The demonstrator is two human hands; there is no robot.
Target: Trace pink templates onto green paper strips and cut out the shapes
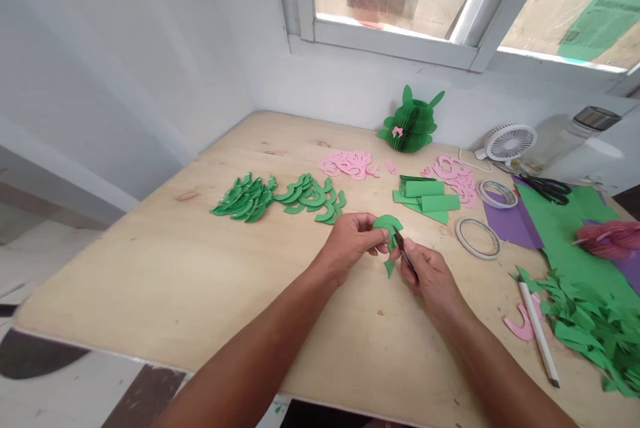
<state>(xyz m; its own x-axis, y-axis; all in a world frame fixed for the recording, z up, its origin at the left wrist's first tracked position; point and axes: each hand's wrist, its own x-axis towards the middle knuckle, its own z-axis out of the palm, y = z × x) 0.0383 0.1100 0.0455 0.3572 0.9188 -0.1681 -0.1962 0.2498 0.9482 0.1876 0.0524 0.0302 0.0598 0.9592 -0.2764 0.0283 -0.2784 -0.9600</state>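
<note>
Between the thumb and fingers of my left hand (354, 241) is a piece of green paper (386, 222) with a rounded top edge. My right hand (425, 268) grips a pair of small dark scissors (404, 250), whose blades meet the paper; the handles are mostly hidden by my fingers. A pointed green scrap (389, 269) hangs or lies just below the blades; I cannot tell which. Left of my hands, curved green paper cutouts (313, 195) lie in a loose pile, beside a denser pile of green cutouts (245, 198). Folded green paper strips (425, 196) lie just beyond my right hand.
Pink cutouts (347, 165) and a green honeycomb paper figure (413, 123) are at the back. On the right are tape rolls (479, 239), black-handled scissors (547, 189), a small white fan (510, 143), a glass bottle (565, 141), a white pen (539, 335) and green scraps (595, 328).
</note>
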